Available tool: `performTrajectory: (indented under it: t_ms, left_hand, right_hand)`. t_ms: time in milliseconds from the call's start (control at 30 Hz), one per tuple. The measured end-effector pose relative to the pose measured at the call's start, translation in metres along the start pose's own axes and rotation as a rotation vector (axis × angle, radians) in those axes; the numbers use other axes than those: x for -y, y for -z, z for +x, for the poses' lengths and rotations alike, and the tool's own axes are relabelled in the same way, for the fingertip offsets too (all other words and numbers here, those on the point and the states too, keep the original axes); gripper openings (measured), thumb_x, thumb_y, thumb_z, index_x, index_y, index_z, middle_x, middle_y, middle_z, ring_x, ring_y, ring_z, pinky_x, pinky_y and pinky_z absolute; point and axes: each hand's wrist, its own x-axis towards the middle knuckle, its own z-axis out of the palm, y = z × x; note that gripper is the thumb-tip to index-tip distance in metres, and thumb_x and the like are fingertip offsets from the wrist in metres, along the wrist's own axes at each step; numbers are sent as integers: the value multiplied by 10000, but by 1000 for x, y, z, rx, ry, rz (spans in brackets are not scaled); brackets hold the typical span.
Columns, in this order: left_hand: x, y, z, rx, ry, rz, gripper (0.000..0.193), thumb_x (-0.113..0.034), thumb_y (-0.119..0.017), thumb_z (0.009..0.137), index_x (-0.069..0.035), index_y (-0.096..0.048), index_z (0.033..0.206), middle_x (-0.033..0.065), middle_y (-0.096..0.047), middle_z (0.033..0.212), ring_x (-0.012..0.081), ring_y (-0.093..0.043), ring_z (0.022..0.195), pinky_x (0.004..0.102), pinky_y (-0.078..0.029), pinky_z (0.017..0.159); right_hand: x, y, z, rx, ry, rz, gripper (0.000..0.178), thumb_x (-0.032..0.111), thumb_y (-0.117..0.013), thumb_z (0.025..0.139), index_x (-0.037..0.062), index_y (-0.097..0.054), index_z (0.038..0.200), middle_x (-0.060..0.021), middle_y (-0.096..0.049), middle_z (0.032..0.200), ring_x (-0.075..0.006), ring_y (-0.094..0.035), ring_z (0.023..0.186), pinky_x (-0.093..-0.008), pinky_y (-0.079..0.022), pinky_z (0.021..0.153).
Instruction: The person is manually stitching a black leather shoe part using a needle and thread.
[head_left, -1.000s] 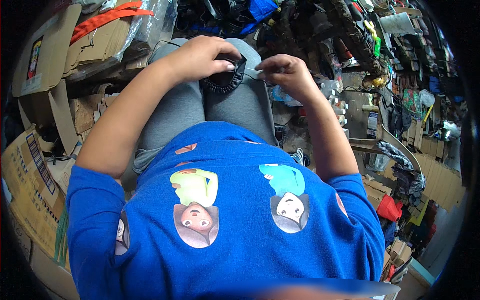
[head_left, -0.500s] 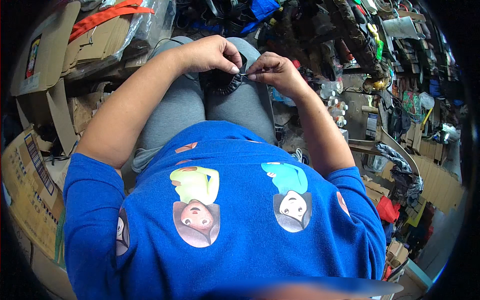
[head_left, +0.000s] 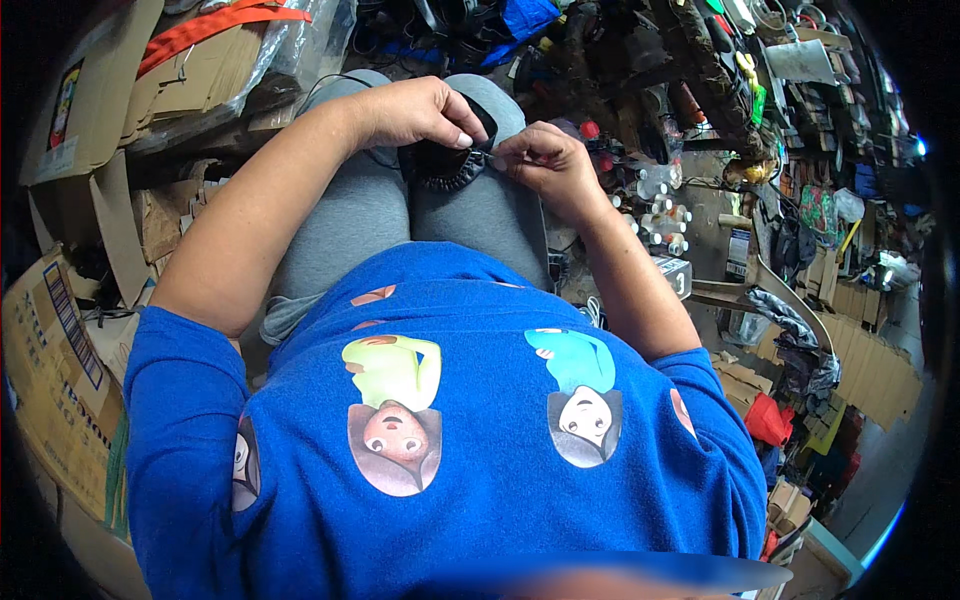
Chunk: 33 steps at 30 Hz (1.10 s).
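A black item [head_left: 450, 181] with a ridged, gathered-looking edge rests on my grey-clad thighs; its exact kind I cannot make out. My left hand [head_left: 430, 112] reaches over it from the left, with thumb and fingers closed on its upper part. At its right edge, my right hand [head_left: 550, 165] is pinched, fingertips touching the item. Something thin and small seems to lie between those fingertips, too fine to name. A dark cord [head_left: 330, 80] runs over my left thigh.
Cardboard boxes [head_left: 75, 340] stand on the left, with a red strap [head_left: 210, 32] over stacked cardboard beyond. Several small bottles [head_left: 668, 222] are on the right beside a curved wooden frame [head_left: 800, 305]. Piled goods crowd the far side.
My right hand has shifted slightly right and down along the black item's edge. The left hand has moved down a little and stays closed on the item.
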Motion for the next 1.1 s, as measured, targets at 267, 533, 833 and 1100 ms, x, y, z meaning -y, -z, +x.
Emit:
performTrajectory:
  t_ms: [267, 533, 833, 1100]
  left_hand:
    - [-4, 3, -2, 92, -15, 94, 319, -102, -629, 795, -84, -676, 1110, 19, -471, 770, 138, -489, 794, 276, -399, 770]
    - [-10, 4, -6, 168, 2, 172, 358, -13, -616, 772, -70, -661, 1123, 42, -495, 824, 152, -520, 839, 287, -427, 799]
    - [-6, 3, 1, -152, -58, 258, 215, 5, -687, 705, -36, -694, 916, 73, -656, 839, 175, -629, 820, 299, -493, 778]
    - [1, 1, 7, -172, -61, 208, 219, -46, -722, 685, -40, -675, 899, 96, -649, 867, 221, -629, 830, 319, -491, 778]
  right_hand:
    - [20, -13, -15, -136, 89, -246, 227, 62, -708, 746, 171, -729, 944, -67, -584, 777, -201, -612, 696, -304, -496, 641]
    - [69, -2, 3, 180, 252, -880, 207, 44, -511, 741, 61, -683, 856, -122, -587, 807, -325, -606, 765, -412, -477, 730]
    - [44, 15, 33, 299, 136, -545, 189, 108, -698, 754, 140, -729, 938, -92, -587, 800, -230, -613, 760, -339, -505, 710]
    - [31, 0, 33, 233, -162, -183, 114, 104, -690, 808, 16, -671, 877, -38, -658, 811, -119, -604, 744, -265, -478, 692]
